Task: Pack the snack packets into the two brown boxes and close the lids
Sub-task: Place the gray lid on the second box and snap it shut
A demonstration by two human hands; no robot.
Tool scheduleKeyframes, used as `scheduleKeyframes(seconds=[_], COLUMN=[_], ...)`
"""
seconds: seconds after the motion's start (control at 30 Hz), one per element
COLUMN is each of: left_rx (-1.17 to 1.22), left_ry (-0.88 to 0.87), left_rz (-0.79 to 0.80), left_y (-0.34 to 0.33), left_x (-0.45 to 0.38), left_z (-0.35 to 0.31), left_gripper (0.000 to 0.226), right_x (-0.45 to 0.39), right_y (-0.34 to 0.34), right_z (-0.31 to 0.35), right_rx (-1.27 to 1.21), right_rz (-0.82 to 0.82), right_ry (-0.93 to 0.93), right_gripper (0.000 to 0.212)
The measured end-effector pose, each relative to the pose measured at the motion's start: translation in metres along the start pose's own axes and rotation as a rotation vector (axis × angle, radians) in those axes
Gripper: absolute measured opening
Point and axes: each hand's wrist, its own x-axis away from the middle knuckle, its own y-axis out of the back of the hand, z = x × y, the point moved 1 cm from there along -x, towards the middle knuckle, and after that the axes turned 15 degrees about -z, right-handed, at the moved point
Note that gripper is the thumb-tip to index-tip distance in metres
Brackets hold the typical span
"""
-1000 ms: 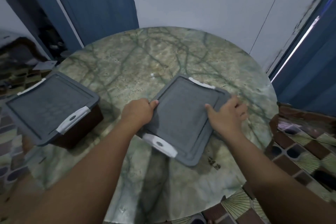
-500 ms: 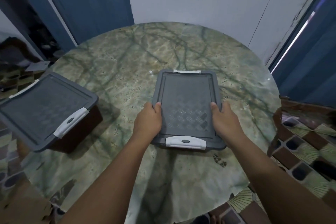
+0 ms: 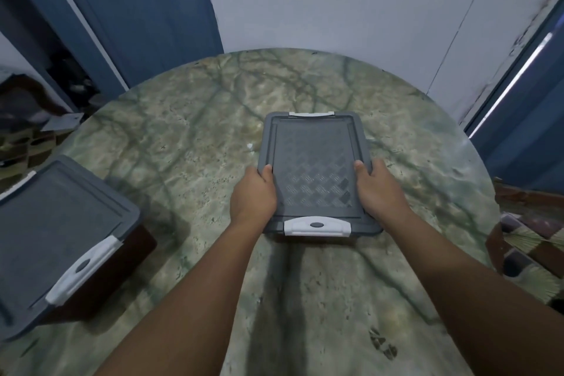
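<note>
on round veined marble table (image 3: pixel 195 137), both hands gripping patterned grey lid (image 3: pixel 317 162)

The scene is dim with a cool blue-grey cast; the brightest source is a narrow strip of daylight (image 3: pixel 515 82) at the right edge, while the doorway (image 3: pixel 45 70) at upper left stays nearly black. Soft shadows lie on the marble table (image 3: pixel 189 143) beneath both forearms and beside the box at left (image 3: pixel 61 238). Wide-angle distortion bows the walls and table rim, detail smears toward the frame edges, and the centre lid (image 3: pixel 317 171) is sharpest, its pattern catching a faint sheen.
</note>
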Motion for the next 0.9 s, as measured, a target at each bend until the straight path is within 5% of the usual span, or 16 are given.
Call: scheduleKeyframes(seconds=[0.33,0.7,0.9], left_rx=[-0.008,-0.05,-0.013], left_ry=[0.034,0.059,-0.007], left_rz=[-0.045,-0.082,-0.208], left_y=[-0.043,-0.047,-0.022], left_x=[-0.084,-0.097,-0.079], left_z=[-0.036,-0.047,-0.043], left_gripper=[0.046,0.041,0.036], right_x=[-0.105,-0.124,-0.103], right_y=[-0.04,-0.048,-0.033], right_z=[0.037,0.044,0.049], right_rx=[0.022,0.022,0.068], right_rz=[0.044,0.033,-0.16], right_ry=[0.065,0.069,0.183], right_gripper=[0.043,0.046,0.047])
